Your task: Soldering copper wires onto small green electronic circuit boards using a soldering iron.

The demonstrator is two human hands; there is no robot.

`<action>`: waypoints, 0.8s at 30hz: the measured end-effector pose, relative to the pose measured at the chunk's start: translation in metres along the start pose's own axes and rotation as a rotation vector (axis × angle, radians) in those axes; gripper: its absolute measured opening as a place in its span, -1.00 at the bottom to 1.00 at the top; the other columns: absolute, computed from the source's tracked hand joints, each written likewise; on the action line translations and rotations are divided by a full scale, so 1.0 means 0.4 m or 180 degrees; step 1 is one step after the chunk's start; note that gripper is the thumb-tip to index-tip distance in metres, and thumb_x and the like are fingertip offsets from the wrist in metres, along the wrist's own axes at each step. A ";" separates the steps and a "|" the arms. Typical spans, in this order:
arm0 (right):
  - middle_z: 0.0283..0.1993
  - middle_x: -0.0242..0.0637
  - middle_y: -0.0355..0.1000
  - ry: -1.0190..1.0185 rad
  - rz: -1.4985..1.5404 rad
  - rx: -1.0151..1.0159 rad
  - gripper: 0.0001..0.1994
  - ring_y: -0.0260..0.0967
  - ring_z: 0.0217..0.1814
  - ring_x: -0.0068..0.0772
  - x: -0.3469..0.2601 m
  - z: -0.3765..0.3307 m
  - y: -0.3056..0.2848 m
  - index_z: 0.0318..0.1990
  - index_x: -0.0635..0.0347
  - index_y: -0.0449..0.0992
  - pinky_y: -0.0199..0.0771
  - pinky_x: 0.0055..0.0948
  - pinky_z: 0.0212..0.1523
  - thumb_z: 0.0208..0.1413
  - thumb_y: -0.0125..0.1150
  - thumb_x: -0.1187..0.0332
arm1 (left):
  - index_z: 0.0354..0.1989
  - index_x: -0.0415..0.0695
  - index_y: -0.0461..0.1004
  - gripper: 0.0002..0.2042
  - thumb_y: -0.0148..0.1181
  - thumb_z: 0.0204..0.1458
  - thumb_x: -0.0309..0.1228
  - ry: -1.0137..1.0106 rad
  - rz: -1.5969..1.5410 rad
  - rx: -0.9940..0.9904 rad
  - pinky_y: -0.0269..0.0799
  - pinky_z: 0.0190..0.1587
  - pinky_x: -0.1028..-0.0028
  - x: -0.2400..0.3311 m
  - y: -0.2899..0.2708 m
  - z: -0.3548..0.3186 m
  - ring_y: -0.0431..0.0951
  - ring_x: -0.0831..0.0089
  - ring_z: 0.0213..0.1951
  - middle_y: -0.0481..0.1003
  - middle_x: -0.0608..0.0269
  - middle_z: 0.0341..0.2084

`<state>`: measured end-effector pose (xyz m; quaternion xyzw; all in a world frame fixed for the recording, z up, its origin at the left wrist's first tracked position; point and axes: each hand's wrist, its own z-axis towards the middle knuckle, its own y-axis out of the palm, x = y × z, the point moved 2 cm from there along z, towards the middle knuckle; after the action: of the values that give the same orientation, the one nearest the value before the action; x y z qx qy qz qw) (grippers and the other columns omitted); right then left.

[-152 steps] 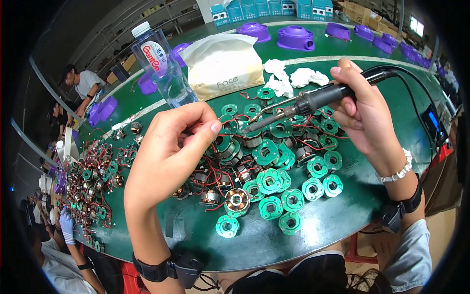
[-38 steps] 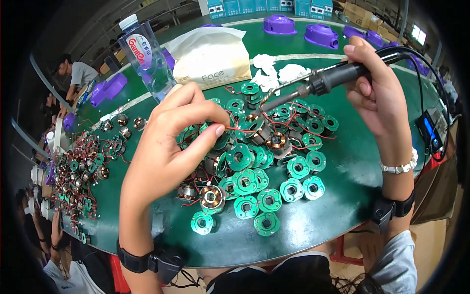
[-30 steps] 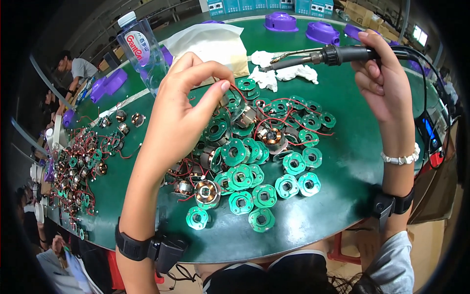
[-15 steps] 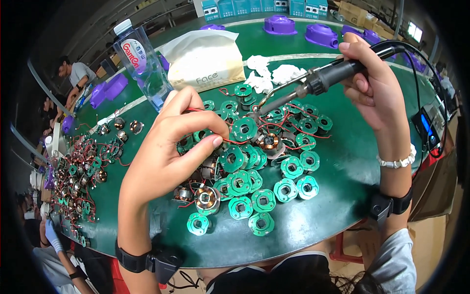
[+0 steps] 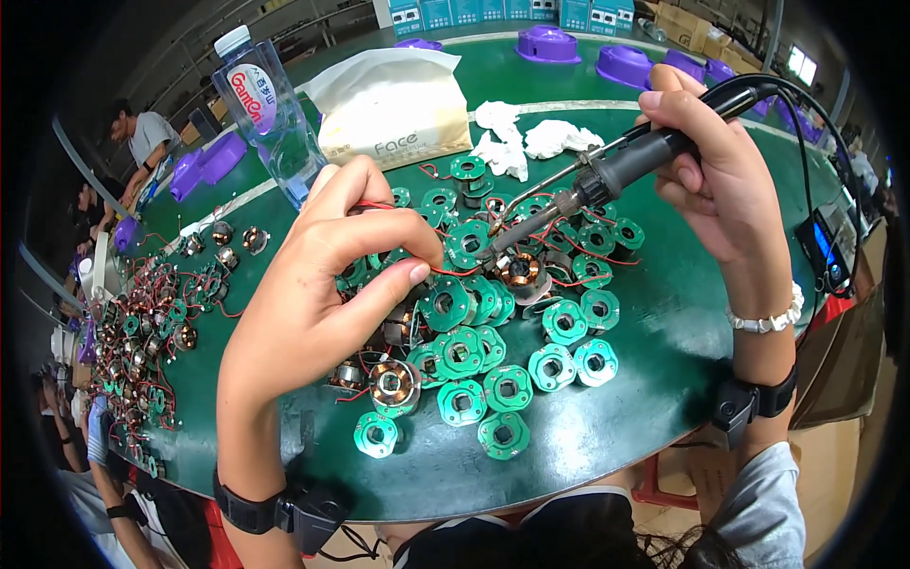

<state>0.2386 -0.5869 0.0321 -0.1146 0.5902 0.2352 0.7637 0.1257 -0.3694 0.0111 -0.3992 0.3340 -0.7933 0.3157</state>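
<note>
My left hand (image 5: 327, 256) pinches a red wire (image 5: 457, 273) between thumb and forefinger, and the wire's end lies at the edge of a round green circuit board (image 5: 468, 245). In my right hand (image 5: 716, 161) is a soldering iron (image 5: 630, 163) with a thin metal tube along its barrel. The iron's tip reaches down to that board's right edge, close to the wire end; whether they touch is too small to tell. Just right of the tip sits a copper-wound motor coil (image 5: 521, 272). Several more green boards on motor parts (image 5: 507, 388) crowd around and below.
A heap of wired motor parts (image 5: 142, 332) covers the table's left. Behind my left hand stand a clear bottle (image 5: 270, 123) and a tissue pack (image 5: 389, 109), with crumpled tissues (image 5: 559, 138) beside them. Purple housings (image 5: 548, 45) line the back. A cable runs toward a lit blue display (image 5: 827, 245).
The soldering iron's tip has moved slightly down and left, to the board edge by the wire end. My left hand keeps its pinch on the red wire.
</note>
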 end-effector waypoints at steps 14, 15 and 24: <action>-0.73 -0.63 0.00 0.0024 -0.0009 -0.0015 -0.73 -0.10 -0.78 -0.88 -0.001 -0.005 0.014 -0.67 0.03 0.14 -0.22 -0.79 -0.80 -0.03 0.06 0.40 | -0.54 -0.19 0.43 -0.94 0.11 -0.24 -0.51 -0.0018 0.0009 -0.0050 0.07 -0.24 0.50 0.011 -0.003 -0.001 0.17 0.43 -0.36 0.19 0.30 -0.53; -0.72 -0.63 0.01 0.0052 -0.0028 0.0014 -0.73 -0.10 -0.77 -0.88 -0.001 -0.006 0.013 -0.67 0.03 0.14 -0.22 -0.79 -0.80 -0.03 0.06 0.40 | -0.54 -0.19 0.43 -0.95 0.11 -0.24 -0.52 -0.0039 -0.0044 -0.0045 0.07 -0.24 0.50 0.009 0.001 0.001 0.17 0.43 -0.36 0.19 0.30 -0.53; -0.72 -0.64 0.01 0.0035 -0.0004 0.0002 -0.73 -0.09 -0.76 -0.89 0.001 -0.004 0.012 -0.67 0.03 0.15 -0.19 -0.79 -0.77 -0.02 0.07 0.38 | -0.55 -0.19 0.43 -0.94 0.12 -0.25 -0.51 -0.0008 -0.0028 -0.0025 0.05 -0.24 0.50 0.013 0.000 0.000 0.15 0.42 -0.36 0.15 0.30 -0.53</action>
<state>0.2350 -0.5833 0.0318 -0.1160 0.5944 0.2340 0.7606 0.1232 -0.3735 0.0133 -0.4029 0.3351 -0.7929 0.3111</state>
